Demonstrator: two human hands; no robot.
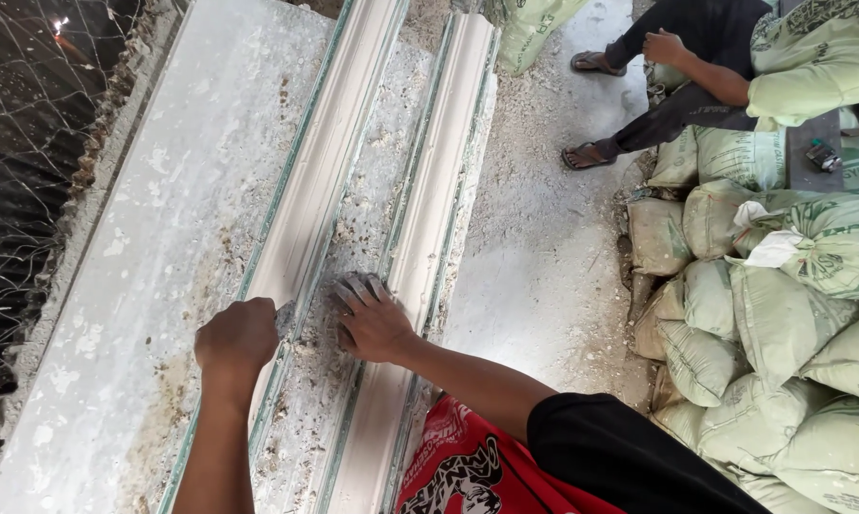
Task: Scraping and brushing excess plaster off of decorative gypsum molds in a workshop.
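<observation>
I am looking down at two long white plaster mouldings lying side by side on a grey tabletop [144,257], each sitting in a green-edged mould. The left moulding [329,143] is running from the top of the view down toward me, and the right moulding [439,181] is lying parallel, just beside it, with a rough strip of plaster crumbs [372,219] between them.

My left hand [237,335] is closing into a fist against the left moulding's edge and is gripping a small tool [285,319]; only its tip is showing, so I cannot tell what kind it is. My right hand [370,319] is pressing flat on the crumbly strip between the two mouldings, fingers held together and dusted grey, touching the inner edge of the right moulding.

The tabletop is carrying dried splashes and brownish stains near my left wrist. Wire netting [29,143] is hanging along its far left side.

To the right, the dusty floor [544,238] is separating the tabletop from a heap of pale green sacks [782,324]. They are stacked on one another, bulging full and closed, so I cannot tell what is in them. Another green sack [529,29] is standing at the top, by the far end of the mouldings. Another person [734,67] is sitting among the sacks, sandalled feet on the floor.
</observation>
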